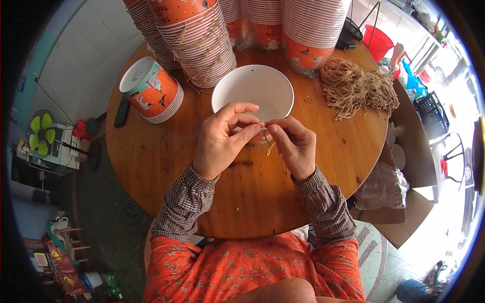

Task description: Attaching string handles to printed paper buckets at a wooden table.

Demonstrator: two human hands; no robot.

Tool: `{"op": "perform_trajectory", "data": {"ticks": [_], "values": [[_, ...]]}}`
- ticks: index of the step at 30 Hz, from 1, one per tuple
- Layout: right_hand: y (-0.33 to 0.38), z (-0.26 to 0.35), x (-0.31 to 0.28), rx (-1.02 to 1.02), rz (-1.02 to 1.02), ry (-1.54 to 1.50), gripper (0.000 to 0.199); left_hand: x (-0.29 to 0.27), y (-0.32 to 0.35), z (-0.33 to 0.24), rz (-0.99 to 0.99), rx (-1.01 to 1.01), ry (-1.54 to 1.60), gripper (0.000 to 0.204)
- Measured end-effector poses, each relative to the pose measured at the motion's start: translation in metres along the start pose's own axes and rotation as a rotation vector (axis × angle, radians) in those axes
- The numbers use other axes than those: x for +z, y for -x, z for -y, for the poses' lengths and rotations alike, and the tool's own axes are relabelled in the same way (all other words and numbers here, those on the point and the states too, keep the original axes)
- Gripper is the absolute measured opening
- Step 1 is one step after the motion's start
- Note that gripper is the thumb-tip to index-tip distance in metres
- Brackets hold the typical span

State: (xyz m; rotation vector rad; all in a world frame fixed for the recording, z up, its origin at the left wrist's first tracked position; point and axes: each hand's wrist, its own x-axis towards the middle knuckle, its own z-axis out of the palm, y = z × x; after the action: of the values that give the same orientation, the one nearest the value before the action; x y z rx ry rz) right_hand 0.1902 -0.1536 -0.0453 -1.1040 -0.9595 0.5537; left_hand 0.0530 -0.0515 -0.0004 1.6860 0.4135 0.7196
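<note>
An open paper bucket (252,91), white inside and orange outside, stands upright on the table in front of me. A small hole shows near its far rim. At the near rim my left hand (217,144) pinches with thumb and forefinger, its other fingers curled loosely. Close against it, my right hand (299,146) is closed in a pinch too. A short end of tan twine (272,148) dangles below the right fingertips. The fingers hide the rest of the twine and how it meets the rim.
Nested orange buckets with twine (202,53) stand behind left, plastic-wrapped bucket stacks (312,38) behind right. A loose pile of twine (358,88) lies at right. Several upturned buckets (151,91) and a dark flat object (122,111) sit at left. A cardboard box (419,151) stands beside the round table (242,202).
</note>
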Motion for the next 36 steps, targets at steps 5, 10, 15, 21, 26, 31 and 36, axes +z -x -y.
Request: {"op": "perform_trajectory", "data": {"ticks": [5, 10, 15, 21, 26, 31, 36], "values": [[0.001, -0.002, 0.001, 0.124, 0.115, -0.113, 0.013, 0.003, 0.000, -0.006, -0.006, 0.036, 0.012, 0.026], [0.002, -0.002, 0.001, 0.115, 0.105, -0.126, 0.009, 0.000, 0.000, 0.000, -0.006, 0.054, -0.049, 0.026], [0.005, -0.007, 0.002, 0.022, 0.062, -0.008, 0.007, 0.003, 0.001, 0.003, -0.027, 0.126, -0.136, 0.028], [0.004, -0.003, 0.005, -0.020, 0.030, -0.029, 0.007, 0.002, 0.000, 0.004, -0.127, 0.302, -0.323, 0.017], [0.004, -0.005, 0.000, -0.049, 0.046, 0.061, 0.008, 0.005, 0.000, -0.003, -0.118, 0.330, -0.359, 0.010], [0.003, -0.005, 0.000, -0.176, 0.051, 0.173, 0.010, 0.005, 0.002, -0.002, -0.108, 0.329, -0.374, 0.011], [0.003, -0.006, -0.003, -0.195, 0.092, 0.219, 0.008, 0.005, 0.002, 0.000, -0.097, 0.391, -0.440, 0.014]]}}
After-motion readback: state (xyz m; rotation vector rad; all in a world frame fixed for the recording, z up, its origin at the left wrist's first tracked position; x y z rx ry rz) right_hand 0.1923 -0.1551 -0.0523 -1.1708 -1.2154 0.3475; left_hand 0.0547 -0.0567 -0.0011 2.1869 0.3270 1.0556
